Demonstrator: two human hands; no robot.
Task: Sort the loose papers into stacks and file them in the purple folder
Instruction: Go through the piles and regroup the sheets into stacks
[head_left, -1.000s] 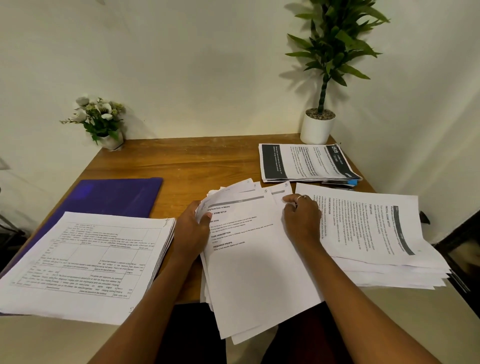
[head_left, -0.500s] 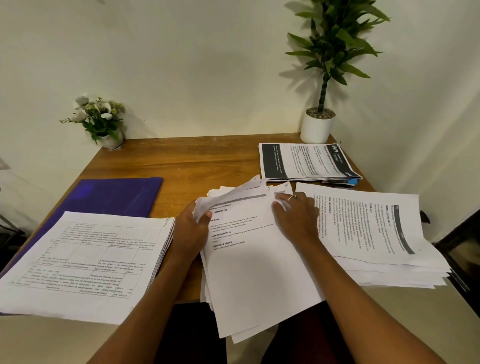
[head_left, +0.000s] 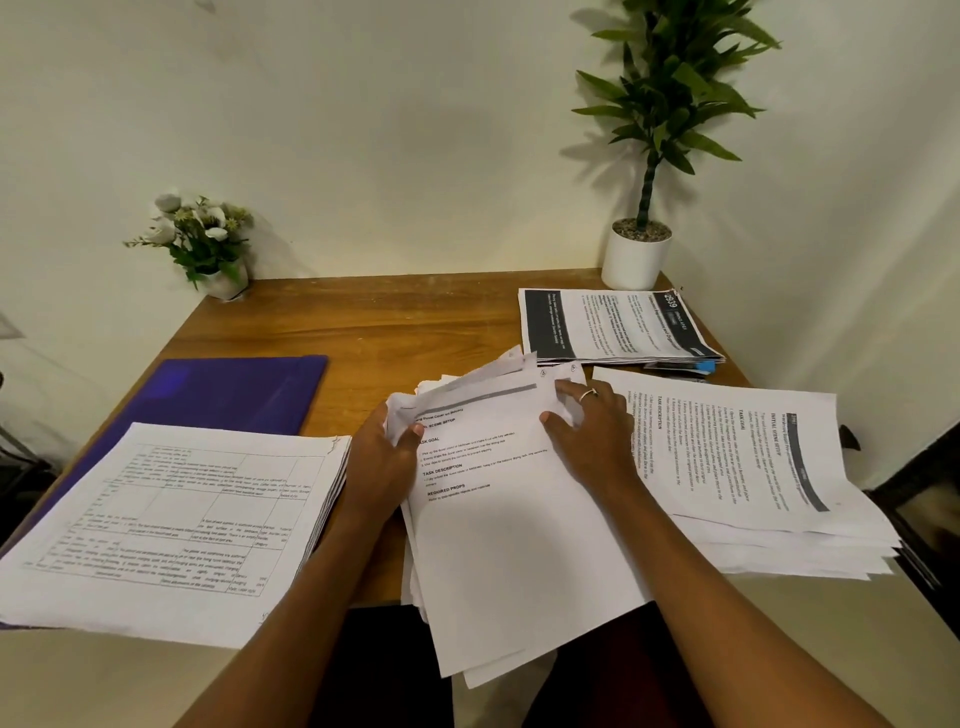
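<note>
A loose pile of printed papers (head_left: 509, 551) lies at the table's front middle, hanging over the edge. My left hand (head_left: 382, 457) grips the pile's upper left corner, thumb on top. My right hand (head_left: 592, 423), with a ring, pinches the top sheets at the upper right corner. The purple folder (head_left: 228, 395) lies shut on the left, partly under a stack of table-printed sheets (head_left: 171, 519). A wide stack of text pages (head_left: 753, 467) sits at right. A stack with dark-banded pages (head_left: 608, 325) lies at the back right.
A white pot with a tall green plant (head_left: 636, 254) stands at the back right corner. A small pot of white flowers (head_left: 208, 244) is at the back left. Bare wooden table (head_left: 395, 317) shows at the back middle. A blue object (head_left: 698, 367) peeks from under the banded stack.
My right hand has slid from the pile's top edge down onto the upper right corner and bunched the top sheets. The upper sheets fan up more. My left hand keeps its grip.
</note>
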